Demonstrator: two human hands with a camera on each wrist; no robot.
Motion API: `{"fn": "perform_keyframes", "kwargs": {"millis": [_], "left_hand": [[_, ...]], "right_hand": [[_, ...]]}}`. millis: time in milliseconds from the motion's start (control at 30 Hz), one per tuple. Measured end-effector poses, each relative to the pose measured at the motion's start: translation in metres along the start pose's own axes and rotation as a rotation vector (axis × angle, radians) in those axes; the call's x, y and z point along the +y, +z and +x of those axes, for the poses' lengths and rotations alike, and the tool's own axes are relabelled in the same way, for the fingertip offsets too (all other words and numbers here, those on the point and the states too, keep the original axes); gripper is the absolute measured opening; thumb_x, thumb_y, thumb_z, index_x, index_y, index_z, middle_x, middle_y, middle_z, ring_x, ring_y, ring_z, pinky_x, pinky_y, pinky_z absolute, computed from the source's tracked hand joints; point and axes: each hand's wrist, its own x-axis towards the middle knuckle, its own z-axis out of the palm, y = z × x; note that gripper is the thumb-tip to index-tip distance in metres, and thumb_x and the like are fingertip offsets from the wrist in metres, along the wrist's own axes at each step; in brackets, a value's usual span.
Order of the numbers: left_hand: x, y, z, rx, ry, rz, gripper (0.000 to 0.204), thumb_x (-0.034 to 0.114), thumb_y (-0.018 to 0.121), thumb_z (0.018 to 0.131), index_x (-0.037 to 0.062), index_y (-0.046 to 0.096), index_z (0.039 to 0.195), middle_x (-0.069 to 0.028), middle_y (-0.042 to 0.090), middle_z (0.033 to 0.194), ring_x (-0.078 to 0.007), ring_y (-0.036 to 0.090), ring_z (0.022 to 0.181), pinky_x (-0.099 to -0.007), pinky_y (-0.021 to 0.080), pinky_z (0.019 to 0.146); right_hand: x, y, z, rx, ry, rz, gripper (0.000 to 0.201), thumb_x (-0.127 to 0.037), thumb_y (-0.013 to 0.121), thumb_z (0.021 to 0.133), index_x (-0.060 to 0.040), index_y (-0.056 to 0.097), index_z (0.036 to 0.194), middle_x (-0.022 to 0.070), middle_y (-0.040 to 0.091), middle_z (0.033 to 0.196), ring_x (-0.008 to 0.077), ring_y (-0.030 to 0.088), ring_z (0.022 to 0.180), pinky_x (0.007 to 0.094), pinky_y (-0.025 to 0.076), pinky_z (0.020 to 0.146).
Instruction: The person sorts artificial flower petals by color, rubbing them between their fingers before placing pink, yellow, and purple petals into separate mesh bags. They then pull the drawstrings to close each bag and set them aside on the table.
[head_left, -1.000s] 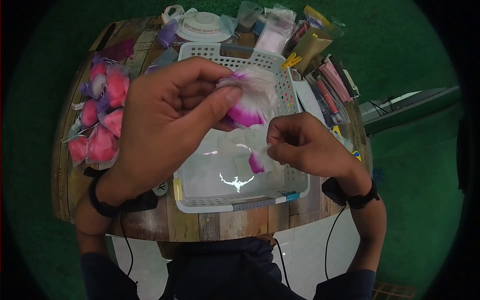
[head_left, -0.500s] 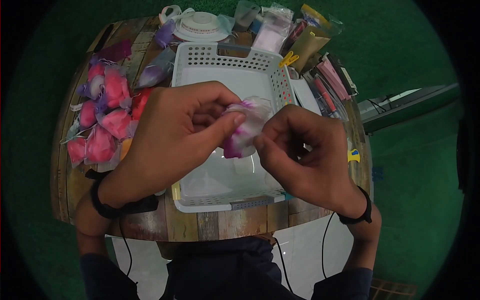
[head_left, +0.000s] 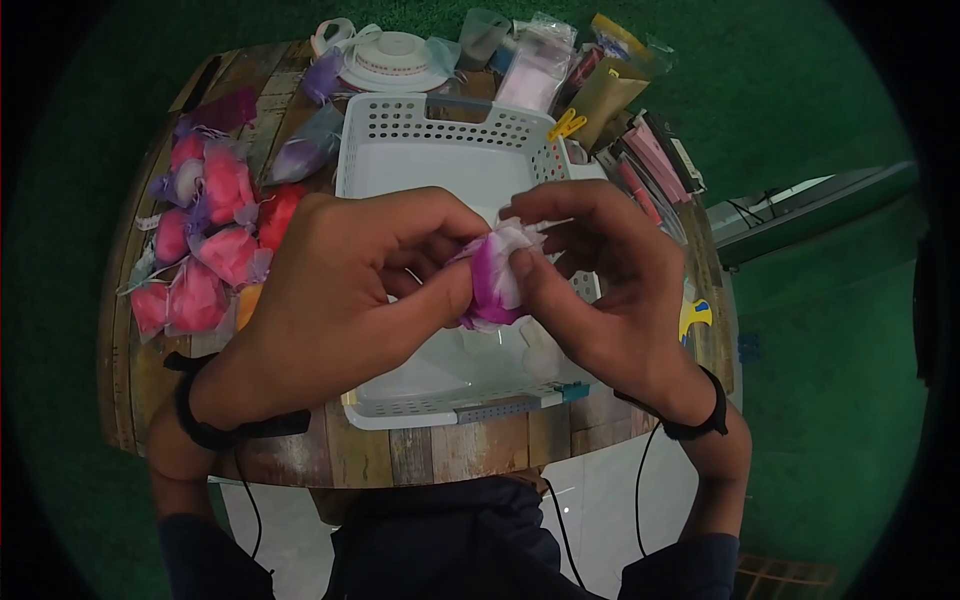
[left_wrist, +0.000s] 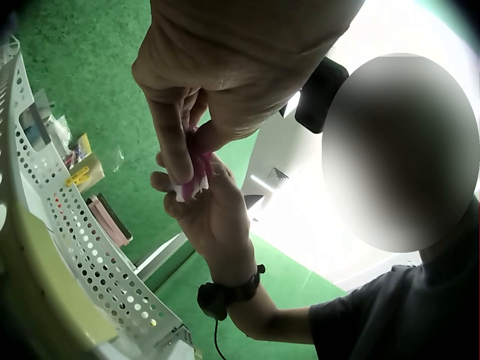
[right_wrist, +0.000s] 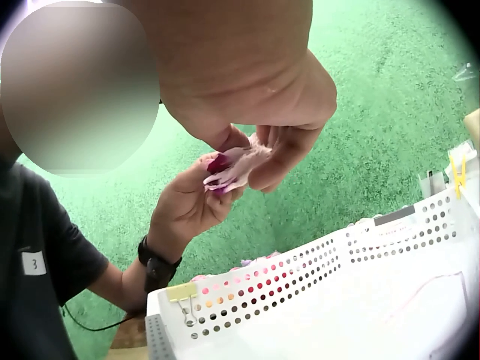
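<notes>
A bunch of thin white petals with magenta edges (head_left: pixel 497 280) is held between both hands, above a white perforated basket (head_left: pixel 430 170). My left hand (head_left: pixel 365 290) pinches its left side between thumb and fingers. From the other side my right hand (head_left: pixel 625 300) has its thumb pressed on the white part, with the forefinger at the top edge. In the right wrist view the petals (right_wrist: pixel 232 169) look layered and folded. Pale, thin pieces (head_left: pixel 541 352) lie on the basket's floor, partly hidden by the right hand.
Sheer bags with pink contents (head_left: pixel 228 185) crowd the table's left side. A white ribbon roll (head_left: pixel 395 55) sits at the back left. Plastic packets (head_left: pixel 537 70) and a brown paper bag (head_left: pixel 607 97) stand at the back right. A yellow clip (head_left: pixel 567 124) grips the basket rim.
The single petal my right hand held lower right a second ago is out of its fingers. That hand has moved up and left onto the bunch, which has come lower and looks more folded.
</notes>
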Motion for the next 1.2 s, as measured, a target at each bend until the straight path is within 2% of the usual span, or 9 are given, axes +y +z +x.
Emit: {"fn": "perform_keyframes", "kwargs": {"millis": [200, 667, 733, 800, 900, 1033, 1100, 1167, 1200], "left_hand": [[-0.004, -0.005, 0.003, 0.003, 0.027, -0.038, 0.015, 0.008, 0.065, 0.094, -0.0051, 0.066, 0.1, -0.0079, 0.071, 0.084, -0.0097, 0.069, 0.075, -0.0217, 0.055, 0.063], [-0.005, -0.001, 0.004, 0.01, -0.123, -0.155, 0.024, 0.004, 0.066, 0.092, -0.0048, 0.059, 0.114, -0.0087, 0.067, 0.099, -0.0115, 0.066, 0.085, -0.024, 0.058, 0.067], [-0.002, -0.003, 0.002, -0.008, -0.132, -0.126, 0.024, 0.002, 0.066, 0.092, -0.0051, 0.06, 0.114, -0.0091, 0.068, 0.099, -0.0123, 0.066, 0.085, -0.0249, 0.058, 0.068], [0.005, -0.006, 0.002, -0.023, -0.128, -0.085, 0.023, 0.001, 0.066, 0.091, -0.0054, 0.061, 0.113, -0.0096, 0.068, 0.1, -0.0131, 0.067, 0.085, -0.0257, 0.059, 0.07], [0.015, -0.004, 0.002, -0.076, -0.179, 0.032, 0.02, -0.001, 0.065, 0.091, -0.005, 0.066, 0.11, -0.0106, 0.069, 0.099, -0.0145, 0.068, 0.085, -0.0258, 0.06, 0.069], [0.021, -0.001, 0.002, -0.131, -0.195, -0.107, 0.024, -0.001, 0.063, 0.092, -0.0059, 0.063, 0.115, -0.0127, 0.068, 0.105, -0.0165, 0.068, 0.091, -0.0282, 0.06, 0.073], [0.03, 0.005, 0.004, -0.126, -0.19, -0.182, 0.024, 0.0, 0.062, 0.093, -0.0066, 0.063, 0.116, -0.0134, 0.067, 0.108, -0.0174, 0.067, 0.094, -0.0292, 0.061, 0.075], [0.037, 0.014, 0.005, -0.123, -0.186, -0.263, 0.025, 0.0, 0.062, 0.093, -0.0073, 0.062, 0.117, -0.0142, 0.066, 0.11, -0.0183, 0.067, 0.096, -0.0303, 0.061, 0.077], [0.038, 0.019, 0.004, -0.103, -0.19, -0.305, 0.026, 0.001, 0.062, 0.093, -0.0076, 0.061, 0.118, -0.0146, 0.066, 0.111, -0.0187, 0.067, 0.097, -0.0308, 0.061, 0.079]], "right_hand": [[-0.005, -0.007, -0.004, -0.162, 0.148, 0.094, 0.02, 0.001, 0.064, 0.088, 0.0064, 0.062, 0.107, 0.0091, 0.068, 0.098, 0.0114, 0.067, 0.085, 0.0244, 0.056, 0.076], [0.001, -0.003, -0.003, -0.014, 0.056, 0.065, 0.025, -0.001, 0.067, 0.087, 0.0044, 0.06, 0.11, 0.0073, 0.067, 0.093, 0.0083, 0.065, 0.079, 0.0212, 0.053, 0.069], [0.0, -0.003, -0.006, -0.042, 0.092, 0.111, 0.025, -0.002, 0.067, 0.088, 0.004, 0.06, 0.112, 0.0069, 0.067, 0.093, 0.0076, 0.064, 0.079, 0.0209, 0.053, 0.068], [0.004, -0.003, -0.006, -0.104, 0.209, 0.355, 0.026, -0.004, 0.067, 0.087, 0.0018, 0.06, 0.112, 0.0012, 0.064, 0.079, 0.0023, 0.059, 0.068, 0.0194, 0.046, 0.054], [0.009, -0.005, -0.009, -0.161, 0.205, 0.552, 0.022, -0.005, 0.066, 0.089, 0.0007, 0.061, 0.11, 0.0002, 0.063, 0.078, -0.0002, 0.056, 0.069, 0.0173, 0.042, 0.056], [0.017, -0.015, -0.015, -0.171, 0.009, 0.513, 0.018, -0.002, 0.062, 0.089, -0.0001, 0.064, 0.107, 0.0004, 0.064, 0.078, 0.0015, 0.058, 0.069, 0.0198, 0.045, 0.058], [0.015, -0.022, -0.015, -0.11, -0.107, 0.437, 0.021, 0.004, 0.06, 0.084, -0.0013, 0.068, 0.103, 0.0027, 0.065, 0.077, 0.0061, 0.06, 0.068, 0.0234, 0.046, 0.058], [0.014, -0.033, -0.013, -0.018, -0.42, 0.205, 0.028, 0.008, 0.061, 0.078, -0.0031, 0.071, 0.101, 0.0049, 0.063, 0.075, 0.0115, 0.06, 0.066, 0.0264, 0.046, 0.057], [0.012, -0.037, -0.015, -0.017, -0.416, 0.197, 0.032, 0.01, 0.062, 0.071, -0.0048, 0.073, 0.098, 0.0056, 0.061, 0.075, 0.0165, 0.059, 0.064, 0.0283, 0.045, 0.056]]}}
